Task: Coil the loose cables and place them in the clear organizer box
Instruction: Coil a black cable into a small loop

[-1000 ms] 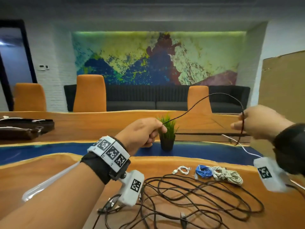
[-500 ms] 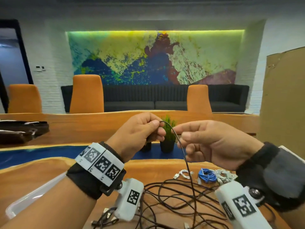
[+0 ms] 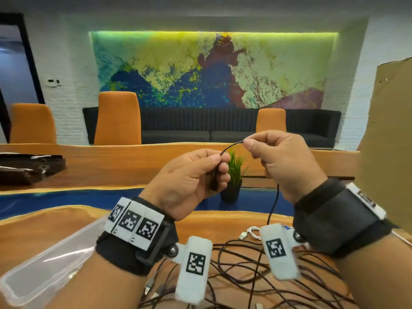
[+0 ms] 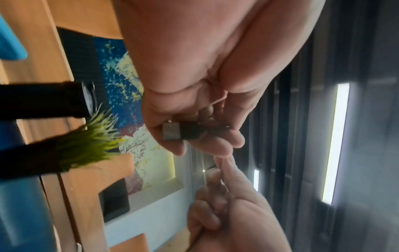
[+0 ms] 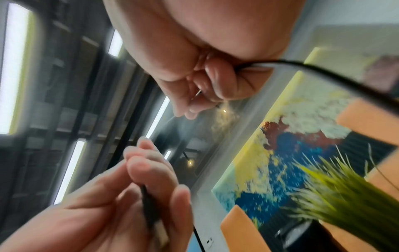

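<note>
In the head view both hands are raised over the table and hold one thin black cable (image 3: pixel 231 145). My left hand (image 3: pixel 219 166) grips its USB plug end (image 4: pixel 172 131) between thumb and curled fingers. My right hand (image 3: pixel 250 144) pinches the cable a short arc away, slightly higher. From the right hand the cable hangs down (image 3: pixel 275 204) to a loose tangle of black cable (image 3: pixel 245 270) on the wooden table. The clear organizer box (image 3: pixel 44 268) lies at the lower left. The right wrist view shows the cable (image 5: pixel 323 71) leaving the right hand's curled fingers.
A small potted plant (image 3: pixel 234 179) stands just behind the hands. A coiled white cable (image 3: pixel 250 233) lies by the right wrist. A cardboard sheet (image 3: pixel 388 141) stands at the right edge. Dark cases (image 3: pixel 26 166) sit on the far left of the table.
My right hand came in from far right, where it held the cable stretched out, and now pinches the cable close to my left hand. The left hand kept its hold on the plug end.
</note>
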Motion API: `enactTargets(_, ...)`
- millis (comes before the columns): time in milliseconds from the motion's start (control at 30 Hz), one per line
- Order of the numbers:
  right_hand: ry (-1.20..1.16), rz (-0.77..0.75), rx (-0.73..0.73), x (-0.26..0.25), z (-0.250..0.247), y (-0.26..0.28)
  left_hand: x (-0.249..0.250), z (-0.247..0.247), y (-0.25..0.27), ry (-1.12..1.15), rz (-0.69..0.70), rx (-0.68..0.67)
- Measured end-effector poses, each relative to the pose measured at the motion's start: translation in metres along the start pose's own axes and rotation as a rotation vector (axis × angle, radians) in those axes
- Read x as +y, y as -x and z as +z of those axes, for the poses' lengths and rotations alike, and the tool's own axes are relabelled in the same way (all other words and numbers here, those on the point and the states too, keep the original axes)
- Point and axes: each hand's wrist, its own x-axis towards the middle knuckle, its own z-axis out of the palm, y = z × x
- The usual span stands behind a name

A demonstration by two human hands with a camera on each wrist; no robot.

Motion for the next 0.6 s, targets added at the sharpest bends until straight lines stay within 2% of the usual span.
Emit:
enactTargets(100,0.038,-0.109,0.044,0.008,0.005,0.007,-0.005,0.004,-0.003,0.205,0.052,0.011)
enactTargets(200,0.105,-0.176,0.017,0.019,0.006,0.021,-0.009,0.004,-0.007,0.357,0.108,0.045)
enactTargets(300,0.298,-0.260,-0.013,0.025,0.008,0.030,-0.009,0.003,-0.007,0.371,0.136,0.056)
enactTargets(367,0.438,-0.290,-0.090,0.026,0.008,0.032,-0.009,0.002,-0.009,0.288,0.157,0.077)
enactTargets(467,0.644,-0.274,-0.327,0.018,0.010,0.034,-0.009,0.001,-0.011,0.073,0.209,0.136)
enactTargets(533,0.767,-0.282,-0.450,0.008,0.009,0.036,-0.008,-0.001,-0.010,-0.139,0.273,0.144)
enactTargets(600,0.810,-0.317,-0.505,-0.002,0.006,0.038,-0.010,-0.003,-0.007,-0.414,0.365,0.133)
